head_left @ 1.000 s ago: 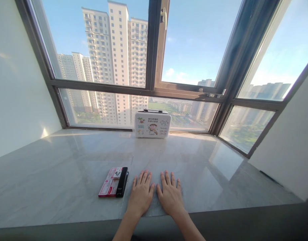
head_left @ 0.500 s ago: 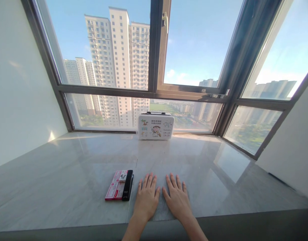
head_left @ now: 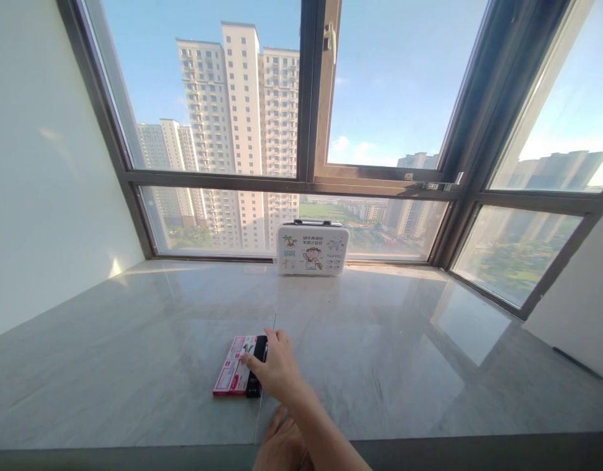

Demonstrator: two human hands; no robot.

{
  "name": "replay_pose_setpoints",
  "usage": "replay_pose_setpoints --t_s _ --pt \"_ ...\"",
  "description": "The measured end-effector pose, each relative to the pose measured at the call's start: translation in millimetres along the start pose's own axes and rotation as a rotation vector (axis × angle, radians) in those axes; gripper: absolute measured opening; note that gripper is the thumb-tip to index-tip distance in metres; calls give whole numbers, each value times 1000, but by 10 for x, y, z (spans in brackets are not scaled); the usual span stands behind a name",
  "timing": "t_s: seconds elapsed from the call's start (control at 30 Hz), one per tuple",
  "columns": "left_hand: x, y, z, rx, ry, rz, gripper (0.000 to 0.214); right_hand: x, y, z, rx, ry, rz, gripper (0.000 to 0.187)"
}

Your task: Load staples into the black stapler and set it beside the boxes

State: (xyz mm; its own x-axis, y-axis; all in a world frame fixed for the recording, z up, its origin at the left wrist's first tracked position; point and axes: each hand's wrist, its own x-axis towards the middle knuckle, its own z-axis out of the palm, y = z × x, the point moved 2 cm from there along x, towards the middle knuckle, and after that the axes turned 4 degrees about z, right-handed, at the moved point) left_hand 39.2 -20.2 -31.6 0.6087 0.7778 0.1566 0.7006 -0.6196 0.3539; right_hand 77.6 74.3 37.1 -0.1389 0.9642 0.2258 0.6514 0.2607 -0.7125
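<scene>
Fingers of right hand loosely curled over stapler, grip unclear; stapler beside red box on counter, near front edge. Left hand under right forearm, fingers mostly hidden.

the right hand is bare and runs into a bare, slim forearm; the left hand, at 6 o'clock, is bare too.

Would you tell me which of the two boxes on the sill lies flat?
The red-and-white box beside the right hand; the white cartoon case stands upright by the window.
</scene>
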Motion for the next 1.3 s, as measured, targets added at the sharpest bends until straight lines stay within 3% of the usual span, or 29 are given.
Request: replay_pose_setpoints --t_s 0.1,0.17,0.23,0.33,0.4,0.57,0.7,0.83,1.0,1.17,1.3 --pt "-175 84 -218 -397 -89 -56 44 108 -42 -47 -87 -38 -29 49" --pt "-226 133 -398 -581 18 -130 51 94 75 -250 -122 -93 -86 45" --pt "-199 146 -513 -612 172 -182 53 7 251 -523 -154 -132 -129 49" --pt "-20 109 -499 -351 329 -202 43 -204 515 -879 -179 -115 -106 55" --pt "141 77 -401 -127 336 -199 43 -342 639 -999 -167 -33 -63 55" --pt "399 70 -205 138 168 -111 52 -484 700 -924 -134 217 38 39" --pt "430 78 -185 204 149 -131 53 -383 634 -834 -82 327 117 30" --pt "458 51 -144 231 190 -207 54 -219 756 -962 378 464 194 37" --pt "481 57 -86 235 254 -212 55 -298 1302 -1161 1159 658 392 52" --pt "382 102 -229 246 472 -244 47 -792 1740 -1257 1626 448 497 46" --pt "96 -67 -371 339 738 -562 48 -1213 1787 -1409 1562 358 544 40"
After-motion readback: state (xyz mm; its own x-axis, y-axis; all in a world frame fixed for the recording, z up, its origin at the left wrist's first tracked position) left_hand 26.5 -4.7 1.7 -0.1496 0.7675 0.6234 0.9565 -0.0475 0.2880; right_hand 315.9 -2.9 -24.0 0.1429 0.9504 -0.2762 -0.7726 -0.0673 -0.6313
